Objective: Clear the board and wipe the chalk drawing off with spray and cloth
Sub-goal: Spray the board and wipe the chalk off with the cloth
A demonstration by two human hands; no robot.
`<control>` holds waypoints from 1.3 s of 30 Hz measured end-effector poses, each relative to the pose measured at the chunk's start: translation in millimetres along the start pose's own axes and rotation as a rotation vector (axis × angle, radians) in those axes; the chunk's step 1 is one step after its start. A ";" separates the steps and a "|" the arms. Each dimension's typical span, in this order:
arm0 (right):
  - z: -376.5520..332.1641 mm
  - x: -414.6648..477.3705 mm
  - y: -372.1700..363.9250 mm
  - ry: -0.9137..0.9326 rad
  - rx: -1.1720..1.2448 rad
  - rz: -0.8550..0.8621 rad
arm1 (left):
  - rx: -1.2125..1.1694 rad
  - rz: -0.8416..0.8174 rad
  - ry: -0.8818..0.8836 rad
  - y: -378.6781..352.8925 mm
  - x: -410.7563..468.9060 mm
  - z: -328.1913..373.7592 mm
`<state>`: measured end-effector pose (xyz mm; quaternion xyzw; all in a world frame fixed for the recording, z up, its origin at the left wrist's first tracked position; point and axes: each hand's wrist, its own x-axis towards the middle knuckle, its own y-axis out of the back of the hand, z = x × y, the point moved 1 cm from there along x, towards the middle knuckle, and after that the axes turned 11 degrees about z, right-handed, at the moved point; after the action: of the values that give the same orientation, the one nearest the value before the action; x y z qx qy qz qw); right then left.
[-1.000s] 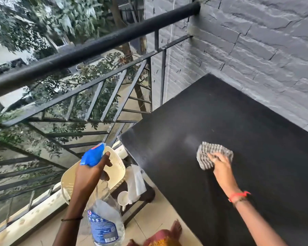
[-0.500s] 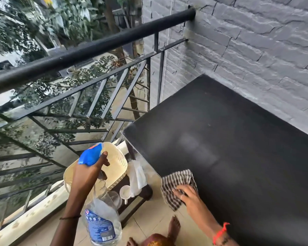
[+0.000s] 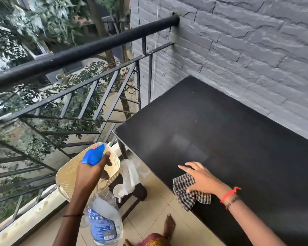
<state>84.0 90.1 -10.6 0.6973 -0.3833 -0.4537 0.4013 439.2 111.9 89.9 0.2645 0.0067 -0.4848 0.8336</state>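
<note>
The black board (image 3: pixel 229 132) lies flat against the grey brick wall, with a faint pale smear near its middle. My right hand (image 3: pixel 201 178) presses a checked cloth (image 3: pixel 188 194) onto the board's near edge, fingers spread straight; part of the cloth hangs over the edge. My left hand (image 3: pixel 91 173) grips the neck of a clear spray bottle (image 3: pixel 103 221) with a blue trigger head (image 3: pixel 93 154), held off the board to its left above the floor.
A cream plastic basket (image 3: pixel 68 174) sits on a low dark stool (image 3: pixel 135 192) left of the board, with a white bag and small white cup. A black railing (image 3: pixel 78 52) runs along the left. A bare foot (image 3: pixel 169 226) stands on the tiled floor.
My right hand drew the cloth from the board's middle down to its near edge, then shifted slightly right with fingers now spread. The left hand with the bottle has barely moved.
</note>
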 end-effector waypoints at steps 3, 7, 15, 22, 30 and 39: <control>4.9 5.2 -3.8 -0.009 -0.103 -0.121 | -0.002 0.002 -0.003 0.4 -4.1 -2.1; 7.1 -0.7 -12.3 -0.094 -0.061 -0.106 | -0.031 0.017 -0.009 7.2 -7.1 -5.7; 13.5 -16.3 -14.2 -0.350 0.041 -0.153 | -0.105 0.050 -0.083 24.9 -2.2 -16.6; 2.9 -41.1 7.2 -0.411 0.401 -0.181 | -0.116 0.091 -0.133 47.9 9.2 -36.0; -68.9 -15.2 7.9 -0.355 0.865 -0.230 | -0.078 0.180 -0.165 72.2 29.7 -70.8; -190.3 90.5 -27.7 -0.407 1.218 -0.176 | -0.187 0.311 -0.206 88.0 72.1 -98.6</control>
<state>294.3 59.8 -14.5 0.7289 -0.5819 -0.3095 -0.1853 573.0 132.3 24.1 0.1326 -0.0744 -0.3718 0.9158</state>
